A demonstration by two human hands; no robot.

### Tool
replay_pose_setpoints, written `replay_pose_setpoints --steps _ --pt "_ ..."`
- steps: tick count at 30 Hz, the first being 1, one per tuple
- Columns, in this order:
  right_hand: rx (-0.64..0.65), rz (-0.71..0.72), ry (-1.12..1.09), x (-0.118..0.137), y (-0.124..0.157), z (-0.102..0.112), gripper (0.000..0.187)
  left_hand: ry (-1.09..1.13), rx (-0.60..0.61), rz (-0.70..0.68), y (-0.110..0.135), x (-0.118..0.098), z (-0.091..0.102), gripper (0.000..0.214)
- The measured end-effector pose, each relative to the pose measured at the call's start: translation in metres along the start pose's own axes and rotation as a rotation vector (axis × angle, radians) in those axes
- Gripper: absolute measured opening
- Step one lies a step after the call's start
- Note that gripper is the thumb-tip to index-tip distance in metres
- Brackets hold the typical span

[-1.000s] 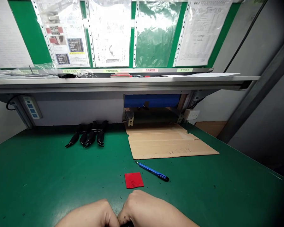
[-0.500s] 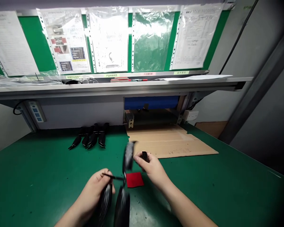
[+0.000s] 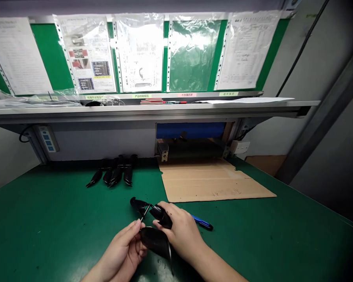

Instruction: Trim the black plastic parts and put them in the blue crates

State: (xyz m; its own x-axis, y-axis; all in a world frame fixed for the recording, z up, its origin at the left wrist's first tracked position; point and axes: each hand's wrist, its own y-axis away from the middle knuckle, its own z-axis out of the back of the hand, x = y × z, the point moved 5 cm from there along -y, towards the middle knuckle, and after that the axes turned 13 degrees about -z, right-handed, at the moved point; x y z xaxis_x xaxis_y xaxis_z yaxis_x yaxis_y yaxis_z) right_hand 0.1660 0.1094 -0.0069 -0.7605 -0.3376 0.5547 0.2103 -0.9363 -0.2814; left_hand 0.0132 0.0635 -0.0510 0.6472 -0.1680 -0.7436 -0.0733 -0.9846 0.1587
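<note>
A cluster of glossy black curved moulded parts (image 3: 155, 239), joined by a thin black stem (image 3: 145, 212), is held low over the green table. My left hand (image 3: 125, 246) pinches that stem between thumb and fingertips. Closed around one dark part (image 3: 161, 216) of the cluster is my right hand (image 3: 184, 231). Another part (image 3: 139, 205) sticks out at the far left end of the stem. A blue tool with a black end (image 3: 202, 222) shows beyond my right hand; whether it lies on the table or is gripped, I cannot tell.
Several similar black parts (image 3: 114, 172) lie at the back left of the green table (image 3: 47, 223). A cardboard sheet (image 3: 217, 184) covers the back right, before an opening under the shelf (image 3: 129, 111). Power sockets (image 3: 48, 139) are fixed at left.
The cluster has turned and tilted between my hands. My right hand came down and left and now grasps one of its parts. The red square is no longer visible; the blue tool now shows.
</note>
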Motion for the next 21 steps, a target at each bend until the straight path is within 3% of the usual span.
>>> replay_pose_setpoints --steps 3,6,9,12,16,21 --pt "-0.048 0.016 -0.028 0.005 0.002 0.004 0.028 -0.18 0.119 -0.111 0.001 -0.02 -0.006 0.026" --pt "0.094 0.0 -0.001 0.007 0.003 0.006 0.017 -0.658 0.189 -0.245 0.0 -0.044 -0.004 0.031" --pt "0.31 0.031 0.007 0.008 0.007 0.006 0.015 -0.966 0.118 -0.332 -0.004 -0.062 0.004 0.035" --pt "0.419 0.115 0.037 0.009 0.013 0.001 0.025 -0.965 0.029 -0.394 -0.008 -0.073 0.013 0.038" --pt "0.308 0.208 0.047 0.012 0.014 -0.001 0.06 -0.883 0.073 -0.325 -0.01 -0.074 0.015 0.04" --pt "0.002 0.248 0.022 0.018 0.008 0.025 0.052 -1.045 0.266 -0.28 -0.003 -0.074 0.003 0.035"
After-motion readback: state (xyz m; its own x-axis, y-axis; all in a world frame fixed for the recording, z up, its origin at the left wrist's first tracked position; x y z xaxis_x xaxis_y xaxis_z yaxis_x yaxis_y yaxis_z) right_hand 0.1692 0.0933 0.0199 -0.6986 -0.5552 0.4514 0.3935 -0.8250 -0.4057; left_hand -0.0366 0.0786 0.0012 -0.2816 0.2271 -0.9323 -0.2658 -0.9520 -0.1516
